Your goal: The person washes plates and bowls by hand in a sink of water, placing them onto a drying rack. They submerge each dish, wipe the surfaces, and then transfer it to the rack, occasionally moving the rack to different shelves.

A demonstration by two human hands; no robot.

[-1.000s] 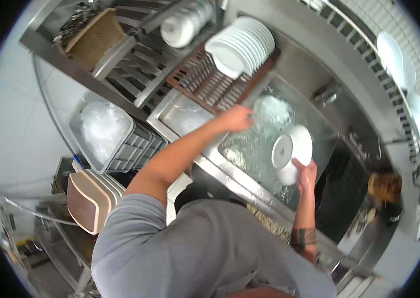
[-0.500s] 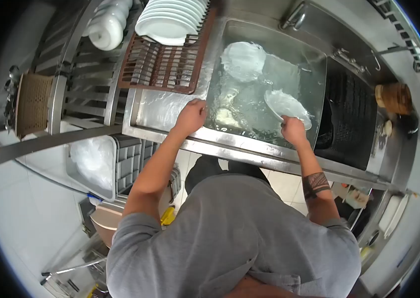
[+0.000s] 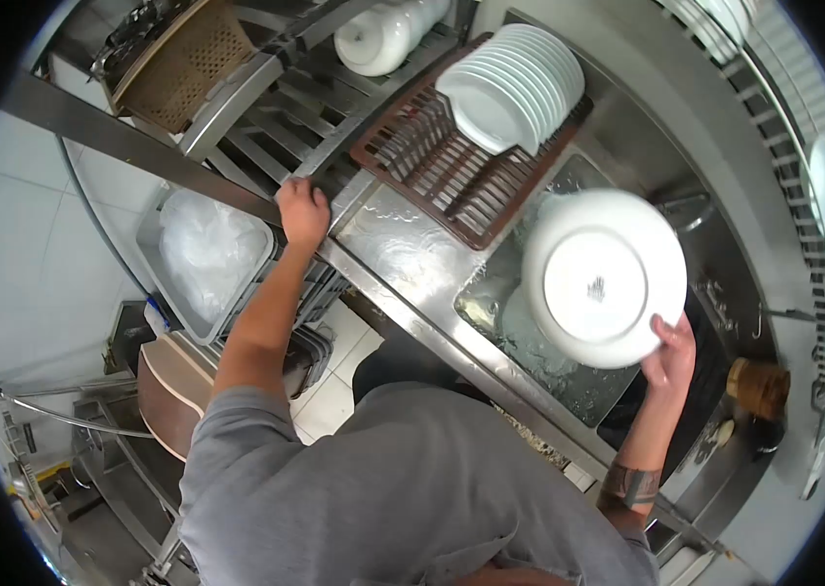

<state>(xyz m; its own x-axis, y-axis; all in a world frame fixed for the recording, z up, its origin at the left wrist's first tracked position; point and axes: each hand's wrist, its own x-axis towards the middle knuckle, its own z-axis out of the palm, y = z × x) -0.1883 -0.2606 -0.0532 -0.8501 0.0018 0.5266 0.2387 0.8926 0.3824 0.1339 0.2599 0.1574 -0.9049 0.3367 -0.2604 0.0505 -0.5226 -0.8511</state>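
My right hand grips a white plate by its rim, thumb on the near face. The plate is raised above the sink, its underside with a small dark mark turned toward me. My left hand is curled over a steel rail at the corner between the slatted shelf and the drainboard. A brown dish rack on the drainboard holds several white plates standing on edge. Water fills the sink, and the plate hides much of what lies in it.
White bowls sit on the slatted steel shelf. A grey bin with clear plastic stands below on the left. The faucet is behind the plate, and a wooden container stands at the right. A wire rack runs along the right wall.
My right hand has lifted the plate out of the water and turned its underside toward me. The left hand has moved from the sink's edge to the steel rail. The view has swung left.
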